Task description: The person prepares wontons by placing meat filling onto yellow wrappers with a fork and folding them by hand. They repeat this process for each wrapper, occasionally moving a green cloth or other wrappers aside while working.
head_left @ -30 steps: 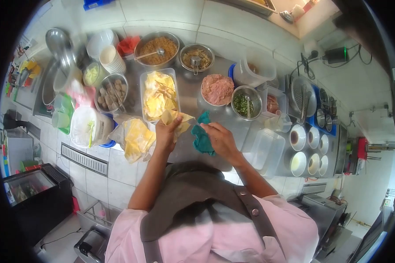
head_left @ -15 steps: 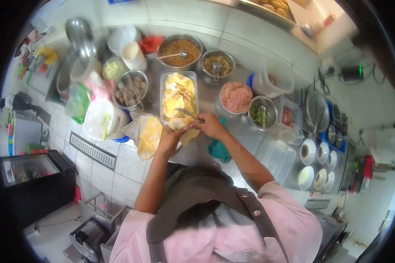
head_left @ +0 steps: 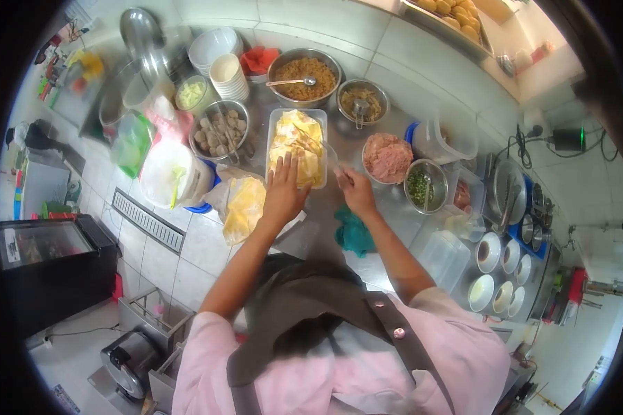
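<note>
My left hand (head_left: 286, 188) lies with fingers stretched over the near end of a clear rectangular tub (head_left: 273, 128). The tub is heaped with folded yellow wontons (head_left: 299, 135), and the fingertips rest on them. To the right of the tub, my right hand (head_left: 355, 191) is closed around a thin flat metal spreader (head_left: 332, 158), whose blade is blurred and points up towards the tub. A stack of yellow wrappers (head_left: 246, 207) lies on its paper left of my left wrist. Pink minced meat (head_left: 387, 158) is mounded in a bowl to the right.
Bowls of meatballs (head_left: 219, 133), brown filling (head_left: 304, 76) and chopped greens (head_left: 419, 188) surround the tub. A teal cloth (head_left: 354, 232) lies near my right forearm. White sauce bowls (head_left: 487, 252) stand at the right, a white bucket (head_left: 169, 173) at the left.
My hands were together at the tub's near edge, pinching a wrapper. They have parted: the left has opened over the wontons, the right has moved right with the spreader. The view has shifted slightly.
</note>
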Tool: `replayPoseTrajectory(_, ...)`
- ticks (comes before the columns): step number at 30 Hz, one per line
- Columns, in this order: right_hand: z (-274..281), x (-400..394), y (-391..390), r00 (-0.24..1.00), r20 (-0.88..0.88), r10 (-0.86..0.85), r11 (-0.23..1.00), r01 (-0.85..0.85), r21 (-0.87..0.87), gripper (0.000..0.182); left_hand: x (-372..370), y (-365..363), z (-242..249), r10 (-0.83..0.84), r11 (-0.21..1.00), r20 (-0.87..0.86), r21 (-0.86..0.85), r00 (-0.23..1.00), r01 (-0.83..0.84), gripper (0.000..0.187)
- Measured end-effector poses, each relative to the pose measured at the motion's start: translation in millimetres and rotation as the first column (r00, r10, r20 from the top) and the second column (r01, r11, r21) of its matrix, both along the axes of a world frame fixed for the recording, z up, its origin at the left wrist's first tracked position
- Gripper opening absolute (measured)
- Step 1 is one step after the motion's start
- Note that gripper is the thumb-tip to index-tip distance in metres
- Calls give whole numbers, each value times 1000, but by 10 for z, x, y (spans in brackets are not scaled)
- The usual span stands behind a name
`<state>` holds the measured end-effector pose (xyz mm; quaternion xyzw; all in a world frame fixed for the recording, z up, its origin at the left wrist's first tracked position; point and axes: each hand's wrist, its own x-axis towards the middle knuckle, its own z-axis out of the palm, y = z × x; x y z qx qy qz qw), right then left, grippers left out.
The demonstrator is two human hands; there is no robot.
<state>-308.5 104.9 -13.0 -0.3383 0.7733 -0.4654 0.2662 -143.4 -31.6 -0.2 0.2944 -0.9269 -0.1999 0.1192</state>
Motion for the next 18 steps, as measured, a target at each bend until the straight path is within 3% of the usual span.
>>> replayPoseTrajectory(2, -27, 190, 343, 989, -47, -138, 982, 131, -135, 24, -158, 4, -125, -29, 999, 101, -40, 994, 34, 81)
replayPoseTrajectory(6, -217, 422, 862, 972, 63, -228, 972, 231, -48, 23, -179, 20, -254, -38, 995, 226, -86, 973, 59, 84)
replayPoseTrajectory(8, -223, 506, 1024, 983, -14, -181, 978, 181, 100, 23, -100, 78, -258, -45, 990, 127, -128, 991, 61, 80)
replayPoseTrajectory(9, -244, 557, 1061, 983, -10, -182, 978, 182, 102, 23, 43, 141, -180, -113, 990, -41, -95, 993, 109, 64)
replayPoseTrajectory(10, -278, 598, 1090, 988, -14, -151, 984, 152, 95, 24, 247, 187, -231, -112, 990, -39, -93, 993, 108, 64)
replayPoseTrajectory(12, -327, 623, 1090, 994, -23, -110, 990, 112, 87, 24, 722, 222, -402, -203, 949, -321, 168, 925, 266, 49)
replayPoseTrajectory(14, -359, 628, 1032, 980, -26, -198, 980, 197, -30, 24, 1176, 252, -580, -24, 1000, -438, 2, 898, 28, 46)
replayPoseTrajectory(15, -379, 595, 1012, 981, -27, -194, 981, 193, -31, 24, 1409, 255, -661, 184, 980, -376, 5, 908, -197, 49)
replayPoseTrajectory(16, -390, 510, 1000, 966, -77, -246, 969, 243, -45, 24, 1596, 225, -712, 388, 912, -315, -6, 866, -411, 51)
replayPoseTrajectory(18, -353, 319, 964, 948, -136, -288, 958, 283, -53, 25, 1876, 128, -856, 640, 768, -214, 152, 738, -622, 56)
